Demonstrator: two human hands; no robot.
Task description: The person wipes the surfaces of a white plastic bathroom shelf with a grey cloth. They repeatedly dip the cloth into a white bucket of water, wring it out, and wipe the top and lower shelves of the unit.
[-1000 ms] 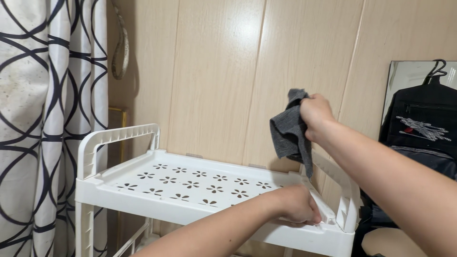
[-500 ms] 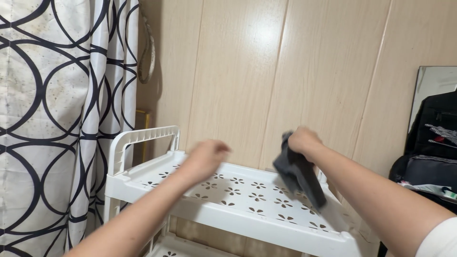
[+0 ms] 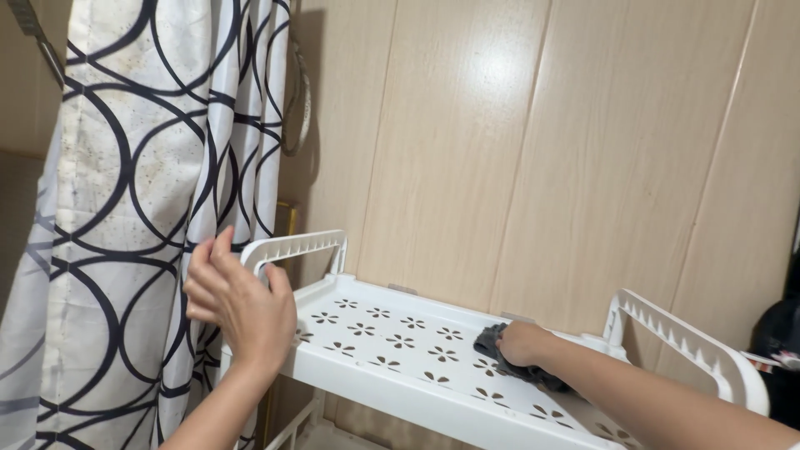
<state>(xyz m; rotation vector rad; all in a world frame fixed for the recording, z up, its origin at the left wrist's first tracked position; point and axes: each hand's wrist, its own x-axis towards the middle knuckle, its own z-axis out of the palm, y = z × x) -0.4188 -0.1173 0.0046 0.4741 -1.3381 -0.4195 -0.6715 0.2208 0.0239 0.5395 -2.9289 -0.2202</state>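
Note:
A white plastic shelf cart with flower-shaped holes in its top tray stands against a wood-panelled wall. My right hand presses a dark grey cloth flat onto the top tray, right of its middle. My left hand hovers at the cart's left end, by the white end handle, fingers apart and holding nothing; whether it touches the handle I cannot tell.
A white curtain with black ring patterns hangs left of the cart, close to my left hand. The cart's right end handle rises beside a dark bag at the right edge. A lower shelf shows beneath.
My right hand brought the cloth down from the air onto the tray. My left hand moved from the right side of the tray across to the left handle. The view shifted left.

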